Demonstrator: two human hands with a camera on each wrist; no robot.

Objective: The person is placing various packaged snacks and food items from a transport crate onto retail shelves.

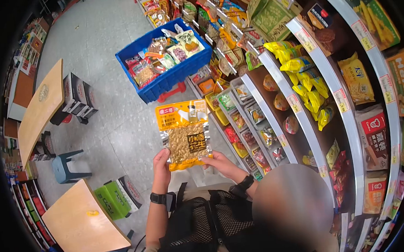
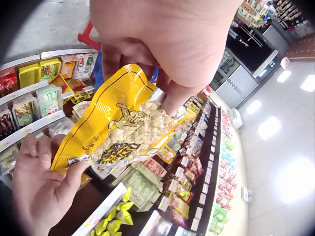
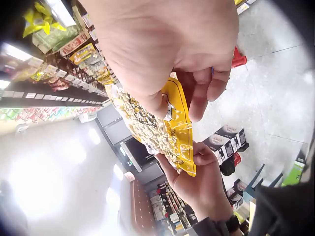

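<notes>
Two grips, one packet: left hand (image 1: 161,167) and right hand (image 1: 221,163) each pinch a bottom corner of the single yellow-and-clear plastic peanut packet (image 1: 184,133), held before the chest. Its long axis is upright, orange header pointing away toward one blue plastic crate (image 1: 181,72).

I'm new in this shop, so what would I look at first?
A yellow bag, held up in the middle by the left hand and right hand at its bottom corners. Behind it stands a blue crate full of packets, and snack shelves curve along the right.
</notes>
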